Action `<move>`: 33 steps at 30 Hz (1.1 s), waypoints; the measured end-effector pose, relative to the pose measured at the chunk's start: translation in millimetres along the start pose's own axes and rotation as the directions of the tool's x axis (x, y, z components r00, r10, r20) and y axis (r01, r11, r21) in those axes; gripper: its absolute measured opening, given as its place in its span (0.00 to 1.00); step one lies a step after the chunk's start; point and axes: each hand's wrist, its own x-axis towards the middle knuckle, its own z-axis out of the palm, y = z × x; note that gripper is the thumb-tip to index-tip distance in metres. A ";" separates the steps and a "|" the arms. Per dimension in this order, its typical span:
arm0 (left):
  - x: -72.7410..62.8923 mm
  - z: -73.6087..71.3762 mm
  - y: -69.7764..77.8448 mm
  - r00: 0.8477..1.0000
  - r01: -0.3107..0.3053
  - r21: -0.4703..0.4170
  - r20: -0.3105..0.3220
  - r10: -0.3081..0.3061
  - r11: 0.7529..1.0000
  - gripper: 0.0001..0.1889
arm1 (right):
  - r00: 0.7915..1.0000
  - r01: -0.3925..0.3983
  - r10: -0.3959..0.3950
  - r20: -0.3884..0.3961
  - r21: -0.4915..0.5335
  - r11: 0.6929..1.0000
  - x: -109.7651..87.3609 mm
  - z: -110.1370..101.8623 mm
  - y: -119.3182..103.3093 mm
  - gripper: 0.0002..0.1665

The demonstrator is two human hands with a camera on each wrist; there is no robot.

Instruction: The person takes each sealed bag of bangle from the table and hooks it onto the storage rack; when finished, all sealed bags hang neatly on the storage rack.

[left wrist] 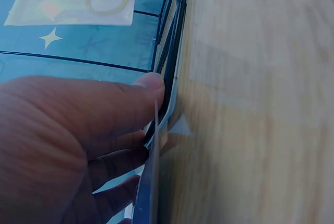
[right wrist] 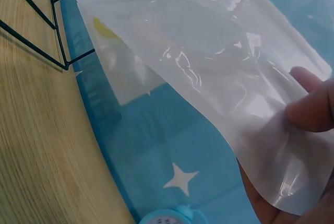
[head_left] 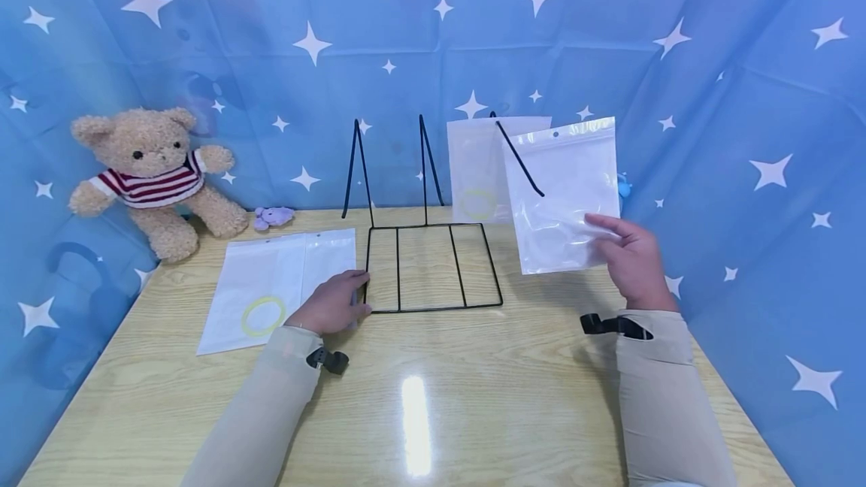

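A black wire display rack stands on the table with prongs rising at its back. My left hand holds its left front corner, thumb and fingers around the wire. My right hand pinches a white zip bag by its lower right edge, off the table. The bag's punched hole is to the right of the rack's right prong, which crosses in front of the bag. Behind it, another white bag with a faint yellow ring hangs at that prong, partly hidden.
Flat white bags, one showing a yellow ring, lie on the table left of the rack. A teddy bear and a small purple toy sit at the back left. A blue toy is partly hidden at the back right. A star-patterned curtain surrounds the table.
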 end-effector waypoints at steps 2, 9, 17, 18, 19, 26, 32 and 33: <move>0.1 0.4 -0.5 1.000 0.003 -0.002 0.001 -0.003 1.000 0.37 | 1.000 0.010 -0.010 0.011 -0.027 1.000 0.2 0.0 -0.2 0.27; 0.1 0.6 -0.7 1.000 -0.007 0.000 -0.003 0.007 1.000 0.37 | 0.980 0.094 -0.078 0.183 -0.080 0.992 -5.0 1.7 -9.2 0.25; -0.4 0.9 -1.0 1.000 0.001 -0.011 0.001 0.000 1.000 0.37 | 0.909 0.147 -0.086 0.408 -0.118 0.982 -11.6 8.2 -23.7 0.21; -0.5 0.7 -0.8 1.000 0.001 -0.012 0.003 -0.001 1.000 0.37 | 0.897 0.152 -0.089 0.432 -0.114 0.982 -12.2 9.6 -24.8 0.22; -0.7 0.4 -0.4 1.000 0.001 -0.014 0.005 -0.001 1.000 0.37 | 0.886 0.159 -0.093 0.453 -0.111 0.981 -12.9 10.7 -25.6 0.22; -1.5 -1.1 1.1 1.000 -0.020 -0.010 0.001 0.020 1.000 0.36 | 0.812 0.273 -0.194 0.550 -0.064 0.960 -17.7 16.4 -32.2 0.26; -1.1 -0.7 0.4 1.000 -0.018 -0.003 0.001 0.018 1.000 0.37 | 0.756 0.346 -0.283 0.591 0.007 0.938 -25.3 15.0 -43.8 0.25; -0.8 -0.4 0.0 1.000 -0.019 -0.001 0.001 0.019 1.000 0.37 | 0.750 0.351 -0.291 0.594 0.016 0.936 -26.7 14.5 -45.9 0.25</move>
